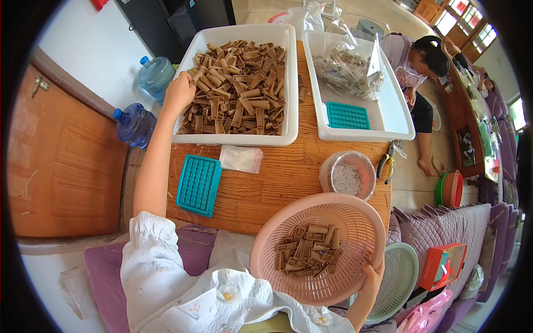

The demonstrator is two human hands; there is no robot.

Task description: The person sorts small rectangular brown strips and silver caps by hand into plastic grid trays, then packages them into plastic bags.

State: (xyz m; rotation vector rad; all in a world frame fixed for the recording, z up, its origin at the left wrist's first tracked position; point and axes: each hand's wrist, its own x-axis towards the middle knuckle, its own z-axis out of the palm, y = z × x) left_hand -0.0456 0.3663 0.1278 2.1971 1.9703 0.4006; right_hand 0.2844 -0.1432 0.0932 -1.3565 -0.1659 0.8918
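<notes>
My right hand grips the rim of a pink plastic colander basket, tilted at the table's near edge. Several small brown channel-shaped plastic pieces lie in its bottom. Stretched far forward, my left hand is at the left wall of a big white tub. That tub is heaped with the same brown pieces. The left fingers are curled closed by the pieces at the rim; what is between them is hidden.
A teal gridded tray, clear plastic bags, a small pink bucket and pliers lie on the wooden table. Another white tub holds bagged parts. A person sits beyond; a green basket is at right.
</notes>
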